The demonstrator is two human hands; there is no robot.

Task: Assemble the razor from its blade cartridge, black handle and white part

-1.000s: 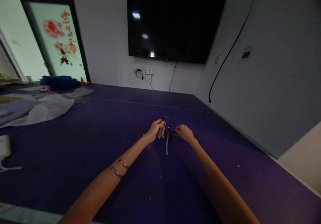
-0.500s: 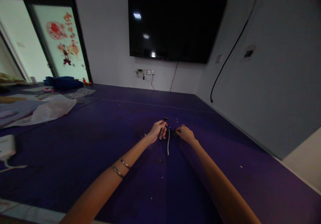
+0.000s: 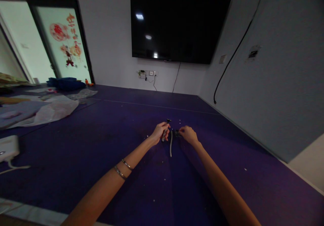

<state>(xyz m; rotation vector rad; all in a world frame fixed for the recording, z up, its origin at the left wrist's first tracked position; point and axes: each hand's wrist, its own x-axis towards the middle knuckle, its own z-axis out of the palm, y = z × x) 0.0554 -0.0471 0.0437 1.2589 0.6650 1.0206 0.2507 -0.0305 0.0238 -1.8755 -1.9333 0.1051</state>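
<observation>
My left hand [image 3: 159,132] is closed around a slim grey rod with a dark head [image 3: 164,136]; the rod stands tilted, its head poking out above the fingers. To the right, my right hand [image 3: 189,134] pinches a small dark piece [image 3: 177,133] close to the purple surface. Between the two hands lies a thin, slightly curved pale grey strip [image 3: 171,146], apart from both. The dark piece is too small to make out in detail.
Tiny white bits are scattered over the purple surface [image 3: 131,192]. A white device with a cord [image 3: 8,148] sits at the left, near plastic sheeting [image 3: 58,109]. A black cable [image 3: 229,60] hangs along the right wall. A television [image 3: 179,28] is mounted on the far wall.
The whole view has shifted slightly. Both hands keep nearly the same places and the same holds; the strip between them lies as before.
</observation>
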